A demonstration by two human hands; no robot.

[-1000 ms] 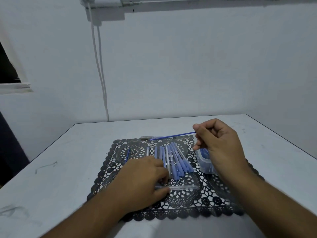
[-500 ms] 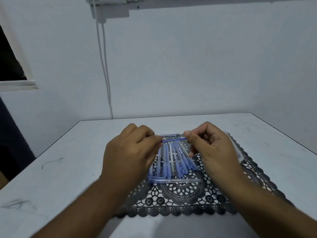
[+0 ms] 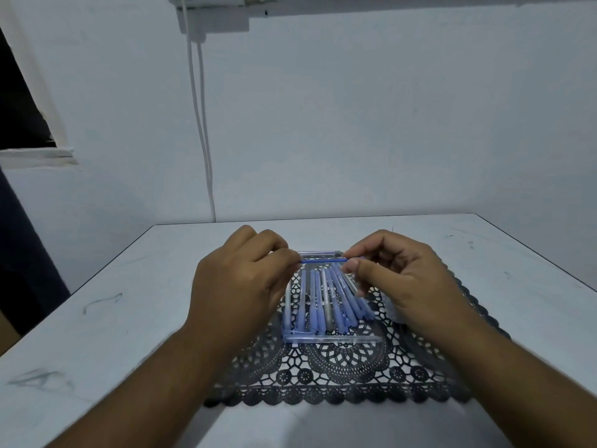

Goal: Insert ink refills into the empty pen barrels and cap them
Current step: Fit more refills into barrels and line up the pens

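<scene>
A thin blue ink refill (image 3: 323,260) is held level above the mat, between my two hands. My left hand (image 3: 245,282) pinches its left end with curled fingers, and my right hand (image 3: 400,279) pinches its right end between thumb and forefinger. Whether my left hand also holds a barrel is hidden. Below the refill, several blue pens (image 3: 326,299) lie side by side on the black lace mat (image 3: 323,379). A clear empty barrel (image 3: 339,340) lies crosswise in front of them. Another clear pen (image 3: 319,253) lies crosswise at the mat's far edge.
The mat lies on a white table (image 3: 113,318) that stands against a white wall. Two white cables (image 3: 202,124) hang down the wall behind the table. A dark opening is at the far left.
My left hand has lifted off the mat and taken the left end of the refill. My right hand has brought the refill lower and toward the middle.
</scene>
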